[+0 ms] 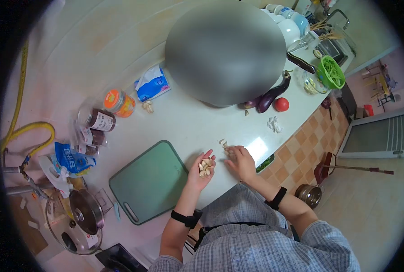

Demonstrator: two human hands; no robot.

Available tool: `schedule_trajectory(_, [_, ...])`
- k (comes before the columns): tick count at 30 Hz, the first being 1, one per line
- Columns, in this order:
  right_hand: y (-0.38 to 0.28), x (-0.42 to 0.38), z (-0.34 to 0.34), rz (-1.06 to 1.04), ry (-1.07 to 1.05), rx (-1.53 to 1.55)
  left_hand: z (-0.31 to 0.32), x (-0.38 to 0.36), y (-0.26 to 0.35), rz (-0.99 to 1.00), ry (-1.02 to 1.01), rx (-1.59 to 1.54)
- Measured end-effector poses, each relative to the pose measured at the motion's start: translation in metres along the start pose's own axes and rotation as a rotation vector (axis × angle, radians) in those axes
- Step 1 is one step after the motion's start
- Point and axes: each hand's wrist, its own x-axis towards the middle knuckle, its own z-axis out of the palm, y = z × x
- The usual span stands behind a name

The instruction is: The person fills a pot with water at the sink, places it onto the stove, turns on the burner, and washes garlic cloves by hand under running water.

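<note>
Several pale garlic cloves (205,167) lie in my left hand (201,171), which is cupped palm up beside the right edge of a green cutting board (150,181). My right hand (241,163) is palm down on the white counter, its fingertips at a few more garlic pieces (227,150). Whether its fingers pinch one of them is too small to tell. Another bit of garlic (223,142) rests just beyond those fingertips.
Beyond my hands are a tissue pack (152,86), an orange-lidded jar (119,103), eggplants (271,97), a tomato (281,104) and a green basket of vegetables (331,72). A lidded pot (86,211) stands at the left. A grey blur covers the back centre.
</note>
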Motion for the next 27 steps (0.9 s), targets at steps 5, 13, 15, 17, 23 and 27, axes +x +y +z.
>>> schedule_trajectory(5, [0.007, 0.002, 0.019, -0.061, 0.001, -0.023, 0.017, -0.011, -0.003, 0.036, 0.066, 0.052])
schedule_trajectory(13, [0.004, 0.023, 0.009, 0.229, -0.023, 0.196, 0.007, -0.002, 0.002, 0.031, -0.034, 0.07])
schedule_trajectory(15, [-0.005, 0.026, 0.001, 0.237, -0.012, 0.301, 0.014, -0.002, 0.001, 0.038, 0.023, 0.031])
schedule_trajectory(17, [-0.019, 0.028, -0.007, 0.244, -0.001, 0.405, 0.001, 0.01, 0.0, 0.068, 0.046, 0.066])
schedule_trajectory(23, [-0.059, 0.014, -0.006, -0.267, -0.206, 0.177, 0.004, 0.021, -0.004, -0.016, 0.186, 0.123])
schedule_trajectory(27, [-0.068, 0.017, -0.006, -0.317, -0.152, 0.175, -0.001, 0.02, 0.0, -0.003, 0.223, 0.049])
